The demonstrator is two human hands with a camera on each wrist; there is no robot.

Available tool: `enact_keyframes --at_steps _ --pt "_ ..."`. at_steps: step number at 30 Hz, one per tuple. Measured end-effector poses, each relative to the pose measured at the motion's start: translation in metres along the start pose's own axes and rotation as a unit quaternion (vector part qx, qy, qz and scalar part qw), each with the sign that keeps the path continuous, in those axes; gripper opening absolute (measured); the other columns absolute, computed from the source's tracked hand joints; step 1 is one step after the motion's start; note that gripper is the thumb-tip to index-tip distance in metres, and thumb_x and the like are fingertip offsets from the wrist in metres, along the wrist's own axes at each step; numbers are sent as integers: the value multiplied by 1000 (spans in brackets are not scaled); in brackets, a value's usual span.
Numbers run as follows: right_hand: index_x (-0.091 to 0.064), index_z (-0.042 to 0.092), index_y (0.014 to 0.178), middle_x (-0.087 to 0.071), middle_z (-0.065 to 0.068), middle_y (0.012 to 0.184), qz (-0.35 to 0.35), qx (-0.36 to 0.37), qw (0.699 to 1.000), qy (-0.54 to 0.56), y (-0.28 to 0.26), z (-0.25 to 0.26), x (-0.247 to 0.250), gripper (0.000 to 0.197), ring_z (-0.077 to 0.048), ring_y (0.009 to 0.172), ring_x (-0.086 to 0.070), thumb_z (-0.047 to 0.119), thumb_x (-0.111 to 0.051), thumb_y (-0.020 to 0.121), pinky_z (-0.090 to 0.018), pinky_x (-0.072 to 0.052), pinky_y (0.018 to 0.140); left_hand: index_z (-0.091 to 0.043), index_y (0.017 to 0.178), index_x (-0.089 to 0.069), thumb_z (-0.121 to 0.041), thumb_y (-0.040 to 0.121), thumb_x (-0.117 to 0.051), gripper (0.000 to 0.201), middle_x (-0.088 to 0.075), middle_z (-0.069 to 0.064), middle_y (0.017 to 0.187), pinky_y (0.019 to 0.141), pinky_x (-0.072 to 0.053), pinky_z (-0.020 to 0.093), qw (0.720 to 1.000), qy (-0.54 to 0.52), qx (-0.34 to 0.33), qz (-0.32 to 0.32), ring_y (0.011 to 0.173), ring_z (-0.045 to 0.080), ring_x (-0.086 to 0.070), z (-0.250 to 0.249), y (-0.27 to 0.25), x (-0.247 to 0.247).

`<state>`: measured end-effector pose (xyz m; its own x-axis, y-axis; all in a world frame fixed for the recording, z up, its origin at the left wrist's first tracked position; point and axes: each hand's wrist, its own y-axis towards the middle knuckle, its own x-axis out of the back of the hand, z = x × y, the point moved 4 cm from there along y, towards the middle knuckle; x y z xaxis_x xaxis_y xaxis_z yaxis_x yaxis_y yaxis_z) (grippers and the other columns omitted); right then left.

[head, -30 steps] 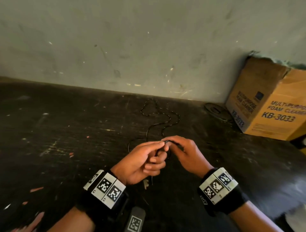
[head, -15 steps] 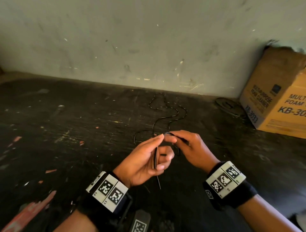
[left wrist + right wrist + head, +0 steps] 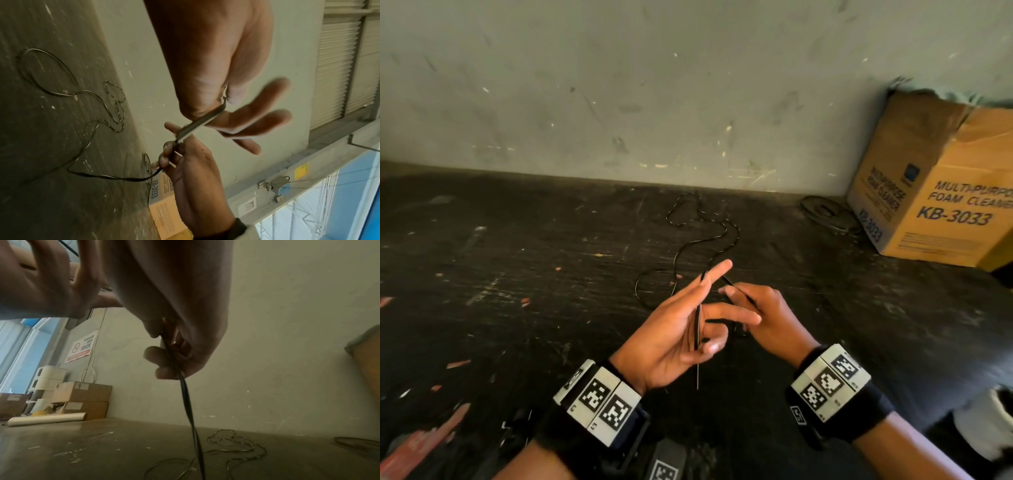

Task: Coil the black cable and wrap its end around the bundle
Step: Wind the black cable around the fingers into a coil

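A thin black cable [image 3: 723, 234] lies in loose curves on the dark table [image 3: 517, 274] ahead of my hands. My left hand [image 3: 681, 329] is held palm up with the index and middle fingers stretched out. The cable runs down across its palm under the thumb, and the short end [image 3: 698, 375] hangs below. My right hand [image 3: 763, 318] is just to its right and pinches the cable [image 3: 193, 125] a short way from the left fingers. In the right wrist view, curled fingers [image 3: 162, 363] hold the cable [image 3: 188, 402] as it drops to the table.
A cardboard box [image 3: 935, 205] marked KB-3033 stands at the back right against the grey wall [image 3: 654, 85]. A dark flat ring [image 3: 825, 212] lies beside it. More boxes [image 3: 82, 399] and a paper roll [image 3: 47, 418] sit far to the left.
My left fingers have gone from a closed pinch to spread, with the index straightened. The right hand has drawn the cable a little to the right, and the stretch between the hands is longer.
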<state>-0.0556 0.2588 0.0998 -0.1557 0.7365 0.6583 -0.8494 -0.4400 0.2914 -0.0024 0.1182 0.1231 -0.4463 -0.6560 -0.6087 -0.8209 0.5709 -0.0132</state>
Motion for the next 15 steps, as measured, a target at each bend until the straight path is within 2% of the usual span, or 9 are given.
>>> enact_keyframes --at_steps 2,5,7,9,10,13,15 --pt "-62 17 96 -65 0 81 23 -25 999 -12 -8 1 -4 16 -5 71 -65 13 -47 97 -22 -54 62 -40 141 -35 -37 96 -37 46 -71 23 107 30 -38 14 1000 -13 -14 -13 46 12 -60 -2 5 1" --pt "-53 35 93 -59 6 74 100 -63 992 -32 -26 14 -19 20 3 60 -59 20 -42 100 -18 -49 57 -48 143 -27 -37 98 -32 46 -65 26 122 42 -56 25 998 -48 -27 -24 65 22 -72 -8 16 5" --pt "-54 32 101 -61 5 80 148 -70 986 -26 -36 28 -29 14 0 64 -59 25 -42 100 -20 -50 62 -52 143 -22 -38 98 -31 48 -63 25 125 53 -61 35 998 -43 -32 -40 78 28 -74 -11 22 10" --pt "-54 25 117 -65 2 93 192 -88 977 -34 -42 40 -32 22 -6 77 -64 29 -43 99 -24 -54 70 -54 143 -20 -39 99 -31 48 -65 23 124 62 -62 40 997 -14 -35 -65 91 34 -72 -12 27 16" --pt "-54 24 120 -66 0 96 205 -89 974 -43 -44 44 -32 24 -10 82 -66 30 -43 99 -27 -56 74 -55 143 -19 -39 99 -31 48 -65 22 124 68 -61 44 997 3 -35 -76 97 37 -70 -12 30 19" --pt "-57 20 112 -65 0 94 215 -51 972 -78 -47 59 -26 21 -16 84 -66 29 -43 100 -35 -57 77 -55 143 -17 -40 96 -35 52 -61 23 128 82 -56 52 993 49 -29 -99 106 42 -66 -10 34 26" --pt "-59 19 111 -67 -3 98 215 -29 970 -111 -47 66 -22 22 -15 83 -65 30 -44 99 -33 -56 76 -55 144 -15 -42 95 -36 55 -59 22 131 83 -55 54 990 100 -22 -100 106 41 -66 -7 35 28"
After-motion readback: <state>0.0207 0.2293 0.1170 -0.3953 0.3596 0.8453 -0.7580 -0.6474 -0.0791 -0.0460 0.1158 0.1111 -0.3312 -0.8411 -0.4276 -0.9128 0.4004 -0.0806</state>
